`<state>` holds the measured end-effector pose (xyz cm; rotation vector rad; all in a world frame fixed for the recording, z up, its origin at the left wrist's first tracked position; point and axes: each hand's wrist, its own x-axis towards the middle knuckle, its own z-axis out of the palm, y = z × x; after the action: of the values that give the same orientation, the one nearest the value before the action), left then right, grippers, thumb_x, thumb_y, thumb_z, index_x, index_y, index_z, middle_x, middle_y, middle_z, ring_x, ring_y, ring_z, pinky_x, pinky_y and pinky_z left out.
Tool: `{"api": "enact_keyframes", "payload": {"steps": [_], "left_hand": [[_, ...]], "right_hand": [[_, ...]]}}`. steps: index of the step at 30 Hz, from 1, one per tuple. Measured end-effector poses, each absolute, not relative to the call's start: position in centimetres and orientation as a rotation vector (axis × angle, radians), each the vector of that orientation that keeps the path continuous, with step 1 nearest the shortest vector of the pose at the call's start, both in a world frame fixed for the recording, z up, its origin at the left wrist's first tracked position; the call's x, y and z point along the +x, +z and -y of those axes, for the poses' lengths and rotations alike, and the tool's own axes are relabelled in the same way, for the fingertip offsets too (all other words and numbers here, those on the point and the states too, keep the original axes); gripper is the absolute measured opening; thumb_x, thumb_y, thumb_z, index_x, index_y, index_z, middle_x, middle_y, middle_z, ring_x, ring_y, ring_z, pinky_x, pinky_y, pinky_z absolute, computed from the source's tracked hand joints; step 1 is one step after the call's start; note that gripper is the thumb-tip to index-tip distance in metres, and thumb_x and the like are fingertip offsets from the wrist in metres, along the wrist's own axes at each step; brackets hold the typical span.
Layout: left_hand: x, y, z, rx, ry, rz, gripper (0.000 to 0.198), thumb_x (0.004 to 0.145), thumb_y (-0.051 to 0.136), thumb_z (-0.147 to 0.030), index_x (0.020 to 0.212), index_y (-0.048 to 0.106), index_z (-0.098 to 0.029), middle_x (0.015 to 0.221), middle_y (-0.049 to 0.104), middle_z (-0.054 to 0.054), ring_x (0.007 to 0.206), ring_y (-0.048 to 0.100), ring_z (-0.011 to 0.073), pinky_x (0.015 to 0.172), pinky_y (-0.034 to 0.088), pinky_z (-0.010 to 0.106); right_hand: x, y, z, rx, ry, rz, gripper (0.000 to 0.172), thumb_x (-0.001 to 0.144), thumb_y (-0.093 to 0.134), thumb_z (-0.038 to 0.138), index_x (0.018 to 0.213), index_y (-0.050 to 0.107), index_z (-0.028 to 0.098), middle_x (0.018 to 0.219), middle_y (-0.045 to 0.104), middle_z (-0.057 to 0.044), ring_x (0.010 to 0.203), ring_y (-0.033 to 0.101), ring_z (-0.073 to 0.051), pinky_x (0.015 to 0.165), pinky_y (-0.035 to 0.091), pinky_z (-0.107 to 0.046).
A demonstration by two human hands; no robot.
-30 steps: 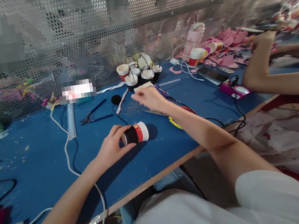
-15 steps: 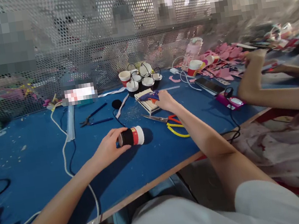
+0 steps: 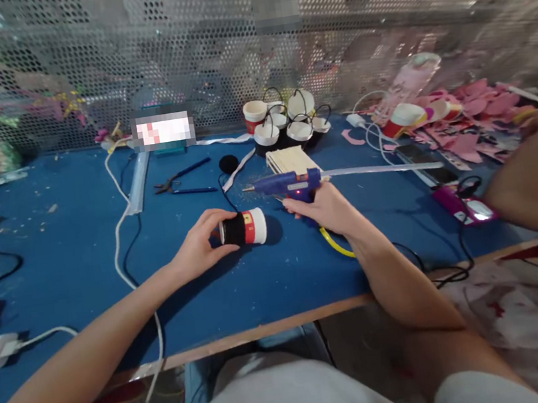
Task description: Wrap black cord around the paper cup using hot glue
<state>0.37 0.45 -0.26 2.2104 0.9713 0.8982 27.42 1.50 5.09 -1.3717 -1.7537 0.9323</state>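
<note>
My left hand is closed round a small paper cup that lies on its side on the blue table; the cup is black, red and white. My right hand grips a blue hot glue gun by its handle, with the nozzle pointing left, above and just right of the cup. A clear glue stick sticks out of the gun's back to the right.
Several finished cups with black wire handles stand at the back by the perforated metal screen. Pliers, a stack of wooden sticks, yellow scissor handles and white cables lie around. Another person's arm and pink cut-outs are at the right.
My right hand took the glue gun from the back of the table and brought it nearer, beside the cup. My left hand has kept hold of the cup.
</note>
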Motion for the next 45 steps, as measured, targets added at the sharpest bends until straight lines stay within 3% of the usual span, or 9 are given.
{"api": "enact_keyframes", "payload": {"steps": [7, 25, 31, 39, 45], "left_hand": [[0.2, 0.3, -0.4, 2.497, 0.936, -1.027, 0.041, 0.080, 0.061, -0.020, 0.118, 0.047, -0.021, 0.120, 0.048, 0.012, 0.114, 0.049, 0.0231, 0.094, 0.045, 0.041], [-0.1, 0.0, -0.6, 2.692, 0.927, -0.980, 0.039, 0.083, 0.056, -0.016, 0.121, 0.046, -0.018, 0.123, 0.048, 0.016, 0.115, 0.049, 0.0257, 0.094, 0.046, 0.040], [-0.1, 0.1, -0.6, 2.544, 0.925, -1.051, 0.048, 0.079, 0.063, -0.026, 0.123, 0.044, -0.022, 0.119, 0.050, 0.011, 0.114, 0.048, 0.0233, 0.094, 0.046, 0.039], [0.2, 0.4, -0.2, 2.120, 0.904, -1.128, 0.052, 0.074, 0.068, -0.037, 0.120, 0.049, -0.020, 0.111, 0.054, 0.009, 0.089, 0.059, 0.0180, 0.075, 0.055, 0.033], [0.2, 0.0, -0.3, 1.985, 0.881, -1.164, 0.056, 0.071, 0.069, -0.041, 0.119, 0.049, -0.020, 0.112, 0.057, 0.009, 0.087, 0.061, 0.0190, 0.075, 0.055, 0.035]], "right_hand": [[26.2, 5.4, 0.9, -1.419, 1.015, 1.736, 0.027, 0.074, 0.063, 0.038, 0.081, 0.063, 0.012, 0.059, 0.063, -0.002, 0.047, 0.057, -0.011, 0.046, 0.050, -0.023], [26.3, 4.9, 1.4, -1.647, 0.821, 1.950, 0.036, 0.075, 0.058, 0.047, 0.056, 0.055, 0.017, 0.047, 0.059, -0.001, 0.040, 0.054, -0.012, 0.042, 0.044, -0.023], [26.0, 5.4, 1.6, -1.560, 0.614, 2.055, 0.022, 0.073, 0.059, 0.040, 0.075, 0.063, 0.018, 0.064, 0.065, -0.005, 0.060, 0.061, -0.019, 0.052, 0.046, -0.029], [26.8, 5.1, 1.6, -1.428, 0.423, 2.299, 0.022, 0.076, 0.054, 0.037, 0.080, 0.069, 0.021, 0.048, 0.055, -0.002, 0.052, 0.054, -0.017, 0.047, 0.040, -0.028], [27.6, 4.6, 1.7, -1.313, 0.284, 2.465, 0.023, 0.078, 0.050, 0.026, 0.085, 0.072, 0.022, 0.044, 0.051, -0.002, 0.053, 0.052, -0.018, 0.051, 0.037, -0.029]]}}
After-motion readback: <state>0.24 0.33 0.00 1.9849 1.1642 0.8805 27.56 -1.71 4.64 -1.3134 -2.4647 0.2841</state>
